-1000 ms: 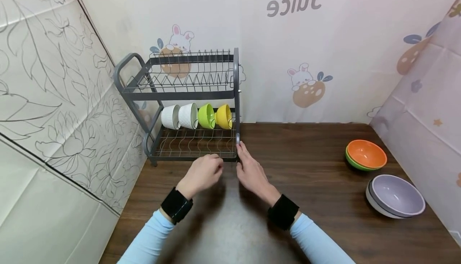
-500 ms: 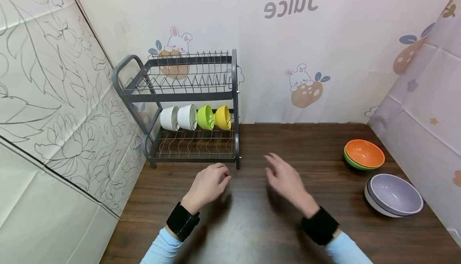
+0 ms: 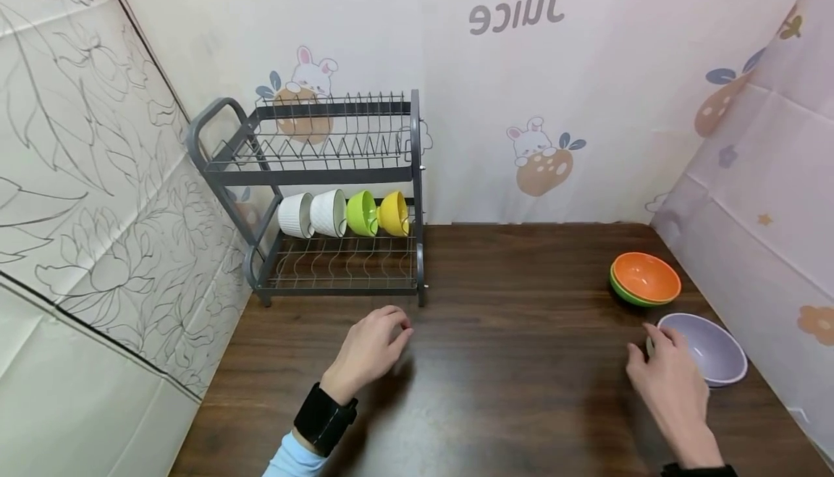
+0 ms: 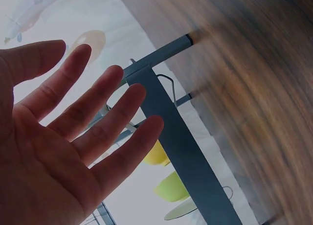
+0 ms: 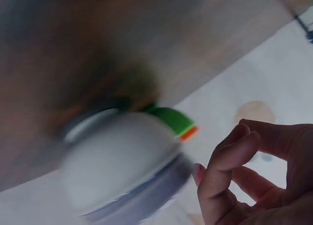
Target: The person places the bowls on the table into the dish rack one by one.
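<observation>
My right hand point(image 3: 674, 383) has its loosely bent fingers at the near left side of a lavender bowl point(image 3: 713, 354). That bowl is nested in a white bowl point(image 5: 117, 156), which the right wrist view shows blurred. Whether a fingertip touches the rim I cannot tell. My left hand point(image 3: 365, 350) hovers over the table in front of a grey two-tier dish rack point(image 3: 309, 176), fingers relaxed and holding nothing. On the rack's lower tier, two white bowls point(image 3: 328, 213), a lime green bowl point(image 3: 361, 214) and a yellow bowl point(image 3: 393, 214) stand on their sides in a row.
Behind the lavender bowl, an orange bowl point(image 3: 646, 278) sits in a green bowl point(image 3: 623, 294). The dark wooden table point(image 3: 508, 303) stretches between the rack and the bowls. Patterned wall sheets point(image 3: 469, 100) enclose the back and both sides.
My right hand has left the rack's right front post and swept right to the lavender bowl. The left hand has drawn slightly back from the rack, and the head view has turned a little right.
</observation>
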Demonstrator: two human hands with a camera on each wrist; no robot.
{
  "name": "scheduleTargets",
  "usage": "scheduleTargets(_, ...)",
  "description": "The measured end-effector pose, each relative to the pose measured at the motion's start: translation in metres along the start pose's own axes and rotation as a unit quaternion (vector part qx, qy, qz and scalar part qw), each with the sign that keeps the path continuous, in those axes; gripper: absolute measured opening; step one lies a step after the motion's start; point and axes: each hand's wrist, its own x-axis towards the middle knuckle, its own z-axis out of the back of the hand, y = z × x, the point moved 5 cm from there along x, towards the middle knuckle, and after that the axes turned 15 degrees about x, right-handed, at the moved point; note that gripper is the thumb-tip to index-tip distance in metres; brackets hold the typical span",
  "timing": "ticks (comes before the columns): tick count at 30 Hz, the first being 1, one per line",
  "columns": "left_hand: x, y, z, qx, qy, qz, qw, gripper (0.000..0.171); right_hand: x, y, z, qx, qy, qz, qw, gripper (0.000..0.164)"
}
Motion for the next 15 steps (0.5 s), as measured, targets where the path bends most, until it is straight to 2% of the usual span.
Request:
scheduleTargets(6, -0.002, -0.001, -0.003, -0.017, -0.003, 0.010, 0.9998, 0.007, -0.005, -0.024, 0.008, 0.009, -0.004, -0.051, 0.999, 0.052)
scheduleTargets(9, -0.005, 0.000, -0.005, -0.020, 0.003, 0.011, 0.9997, 0.006, -0.007, -0.031, 0.011, 0.007, -0.012, -0.067, 0.998, 0.045)
scheduleTargets(12, -0.006, 0.001, -0.006, -0.019, 0.006, 0.009, 0.9998, 0.005, -0.010, -0.035, 0.013, 0.007, -0.017, -0.064, 0.998, 0.036)
scheduleTargets(15, -0.005, 0.002, -0.004, -0.019, 0.003, 0.007, 0.9998, 0.005, -0.011, -0.036, 0.014, 0.012, -0.028, -0.044, 0.999, 0.030)
